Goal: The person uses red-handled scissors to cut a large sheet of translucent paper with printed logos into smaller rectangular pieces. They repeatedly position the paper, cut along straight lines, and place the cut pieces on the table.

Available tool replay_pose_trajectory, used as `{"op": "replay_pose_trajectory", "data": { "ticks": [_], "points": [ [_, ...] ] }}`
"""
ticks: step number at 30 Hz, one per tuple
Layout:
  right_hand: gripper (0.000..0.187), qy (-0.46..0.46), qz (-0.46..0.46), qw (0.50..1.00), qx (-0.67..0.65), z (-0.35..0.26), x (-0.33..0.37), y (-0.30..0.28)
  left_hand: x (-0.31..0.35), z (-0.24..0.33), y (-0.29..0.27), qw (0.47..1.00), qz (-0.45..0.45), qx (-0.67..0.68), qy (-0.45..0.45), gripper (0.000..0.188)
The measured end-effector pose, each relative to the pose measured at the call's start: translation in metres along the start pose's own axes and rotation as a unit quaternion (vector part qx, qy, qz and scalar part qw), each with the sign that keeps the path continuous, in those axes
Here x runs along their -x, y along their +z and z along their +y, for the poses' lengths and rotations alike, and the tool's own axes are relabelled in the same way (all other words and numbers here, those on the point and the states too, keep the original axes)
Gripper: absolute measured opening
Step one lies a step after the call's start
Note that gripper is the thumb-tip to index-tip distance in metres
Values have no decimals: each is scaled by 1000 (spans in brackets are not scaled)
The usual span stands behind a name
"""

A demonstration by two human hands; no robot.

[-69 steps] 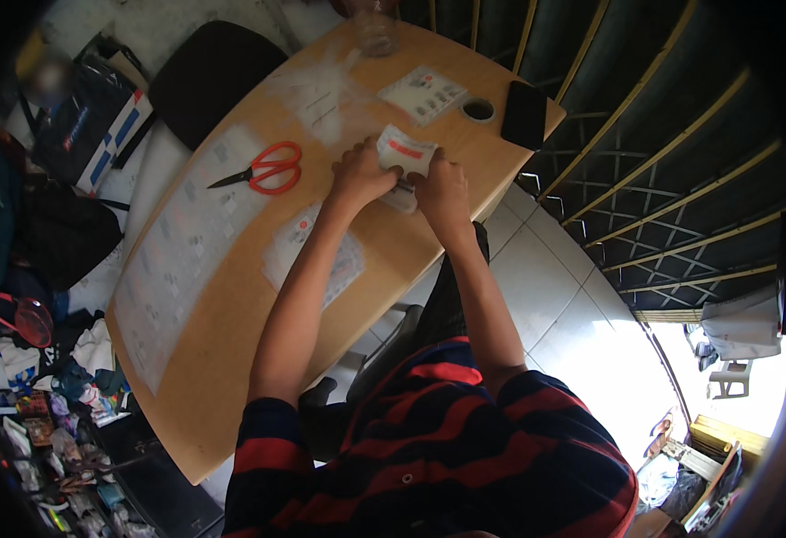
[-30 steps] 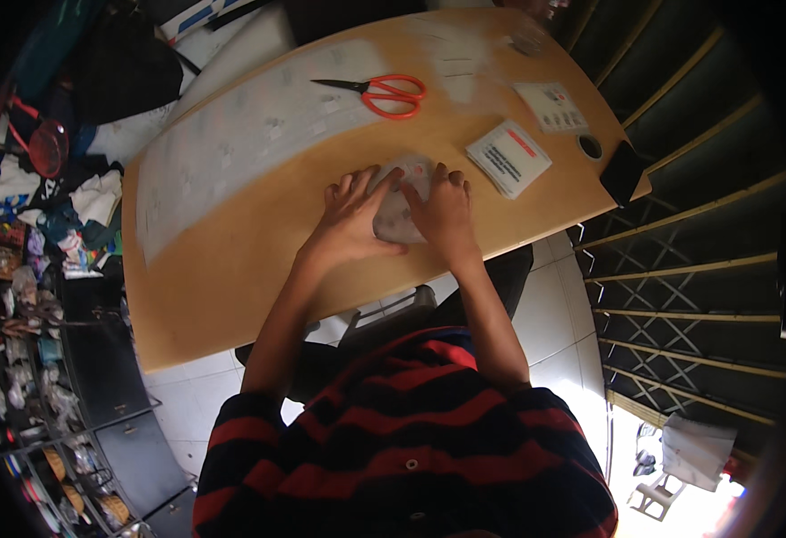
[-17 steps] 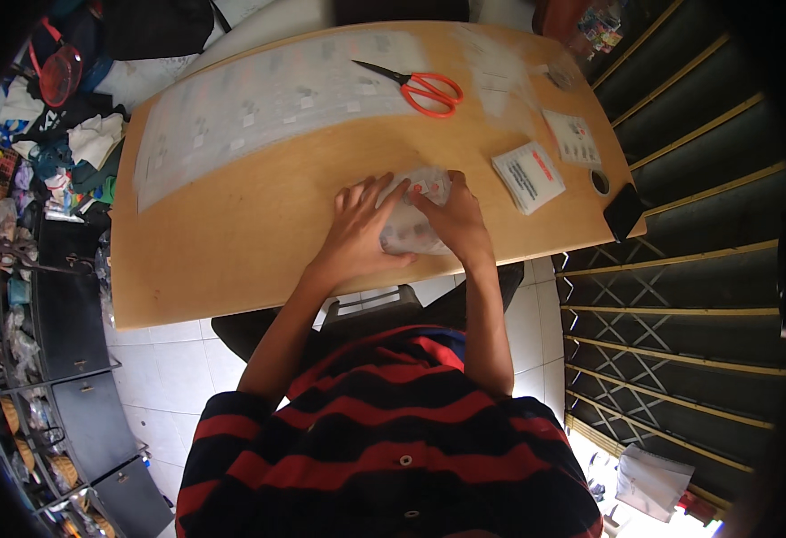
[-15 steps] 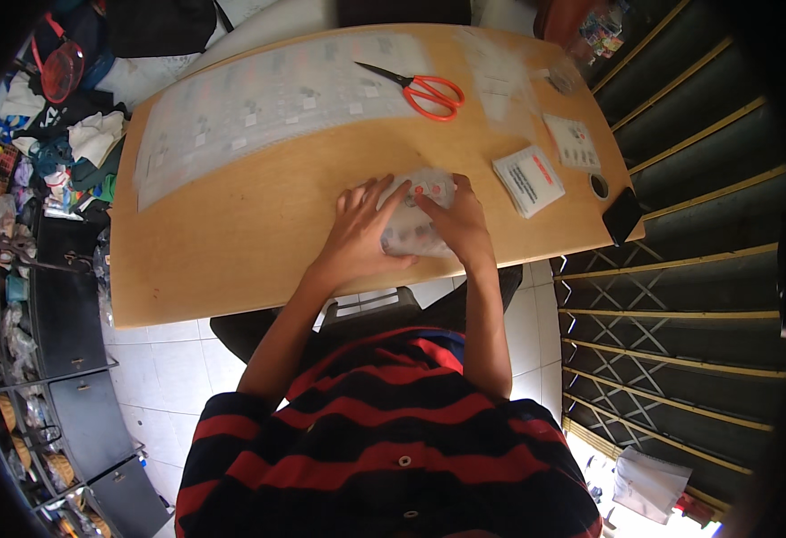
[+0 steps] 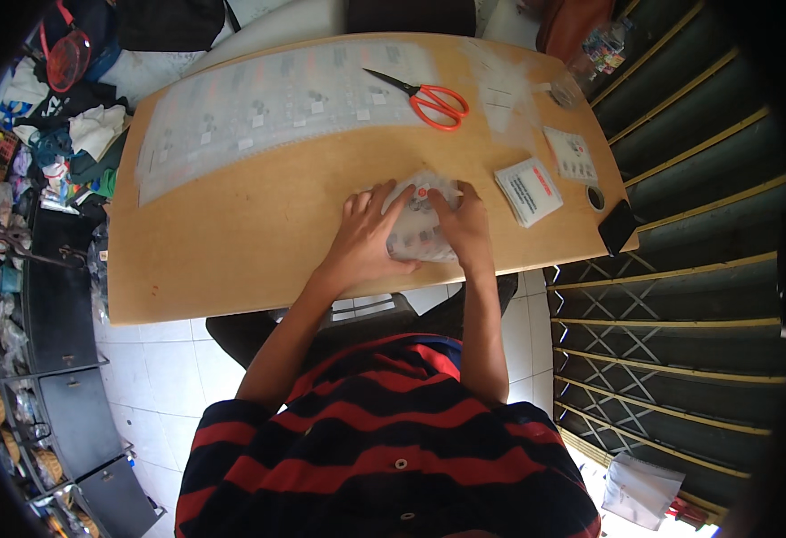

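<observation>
A translucent plastic packet (image 5: pixel 418 226) with red and grey print lies near the table's front edge, between my two hands. It may be one bag or a small stack; I cannot tell. My left hand (image 5: pixel 366 231) grips its left side, thumb at the near edge and fingers curled over the far left. On the opposite side, my right hand (image 5: pixel 466 224) holds the packet, its thumb pressing on top and its fingers bent round the far right edge. Beyond both hands lies a pair of scissors (image 5: pixel 438 106) with orange-red handles and dark blades.
Printed plastic sheets (image 5: pixel 258 99) cover the table's far left. To the right are a stack of packets (image 5: pixel 529 191), a single packet (image 5: pixel 572 154), a tape roll (image 5: pixel 595 197), a black phone (image 5: pixel 618 228) and a plastic bottle (image 5: pixel 594 58). A folding metal gate (image 5: pixel 671 305) borders the right side.
Both hands keep their hold on the packet, with the right thumb shifted slightly on its top. The whole view has moved a little.
</observation>
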State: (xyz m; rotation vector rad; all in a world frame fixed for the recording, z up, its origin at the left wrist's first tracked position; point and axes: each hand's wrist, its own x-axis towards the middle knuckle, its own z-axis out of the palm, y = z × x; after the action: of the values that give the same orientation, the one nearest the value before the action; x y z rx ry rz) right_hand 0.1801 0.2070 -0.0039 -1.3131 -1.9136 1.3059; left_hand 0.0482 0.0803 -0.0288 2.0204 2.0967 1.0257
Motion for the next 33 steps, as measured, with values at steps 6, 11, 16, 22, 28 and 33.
{"op": "replay_pose_trajectory", "data": {
  "ticks": [6, 11, 16, 22, 28, 33],
  "points": [
    [61, 22, -68, 979, -193, 3, -2, -5, 2, -1, 0, 1000, 0, 16, -3, 105],
    [42, -25, -138, 958, -250, 17, -12, -10, 0, 3, -12, 999, 23, 35, -19, 112],
    [28, -109, -73, 932, -338, -5, 2, 7, -6, -23, -15, 886, 153, 412, -149, 99],
    [27, -173, -57, 928, -326, -18, 0, 31, -21, -24, -35, 860, 136, 450, -200, 59],
    [29, -219, -81, 909, -345, -35, -6, 33, -22, -9, -50, 858, 235, 426, -165, 51],
    [27, -209, -97, 927, -295, -12, -2, 33, 4, -34, -31, 882, 209, 402, -129, 51]
  ]
}}
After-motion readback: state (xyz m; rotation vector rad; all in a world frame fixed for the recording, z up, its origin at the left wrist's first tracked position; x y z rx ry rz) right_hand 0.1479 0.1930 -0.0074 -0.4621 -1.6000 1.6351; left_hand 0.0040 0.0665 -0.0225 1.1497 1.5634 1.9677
